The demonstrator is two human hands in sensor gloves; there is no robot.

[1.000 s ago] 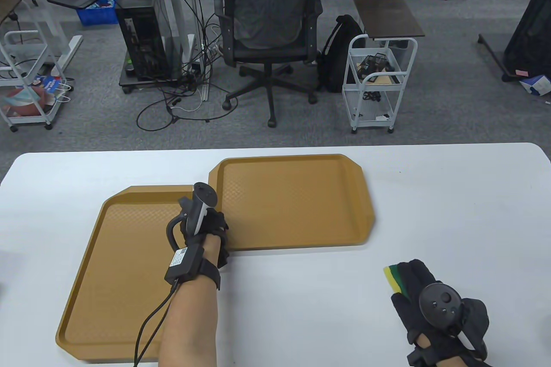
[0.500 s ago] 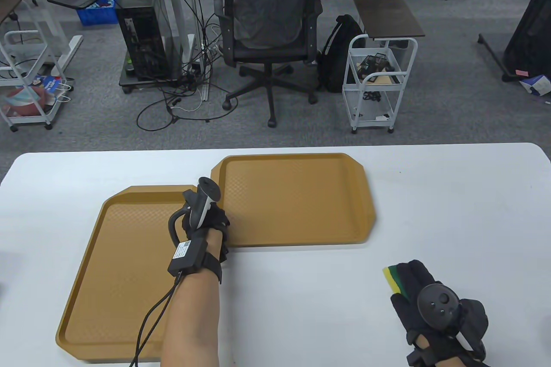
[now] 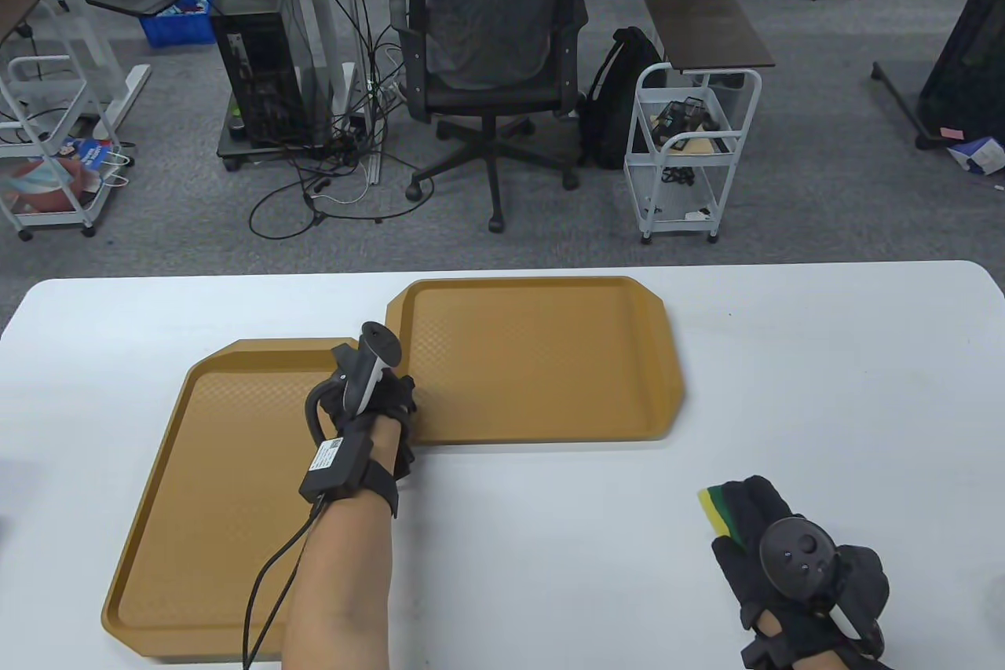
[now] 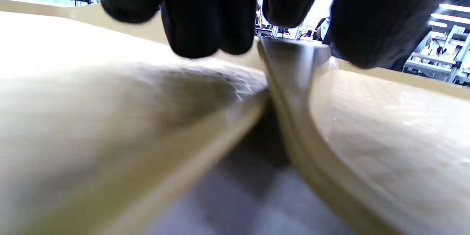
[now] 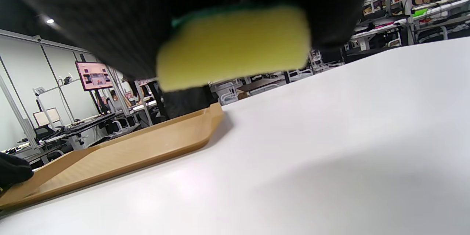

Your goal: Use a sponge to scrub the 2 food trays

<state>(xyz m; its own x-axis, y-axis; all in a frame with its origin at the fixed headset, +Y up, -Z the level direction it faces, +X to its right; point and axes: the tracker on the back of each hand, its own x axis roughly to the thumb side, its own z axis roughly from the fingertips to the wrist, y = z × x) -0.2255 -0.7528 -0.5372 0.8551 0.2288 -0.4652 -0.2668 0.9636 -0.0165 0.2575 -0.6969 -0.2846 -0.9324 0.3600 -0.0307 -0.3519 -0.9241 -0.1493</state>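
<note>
Two trays and one sponge sit on the white table (image 3: 824,356). Both trays are tan plastic with raised rims, clipped corners and a fine textured floor. The near tray (image 3: 204,513) lies at the table's left front; the far tray (image 3: 542,356) lies at the centre, its near left corner overlapping the near tray's right rim. The sponge (image 3: 716,510) is yellow with a green scouring layer, at the table's right front, well apart from both trays.

The left hand (image 3: 373,407) grips the far tray's corner, fingers curled over its rim. The right hand (image 3: 773,544) holds the sponge, fingers wrapped over it, only one end showing.

The left wrist view shows the fingertips (image 4: 194,25) on the rim and the far tray's edge raised above the near tray, which the table view hides. The right wrist view shows the sponge's yellow face held clear above the table.
</note>
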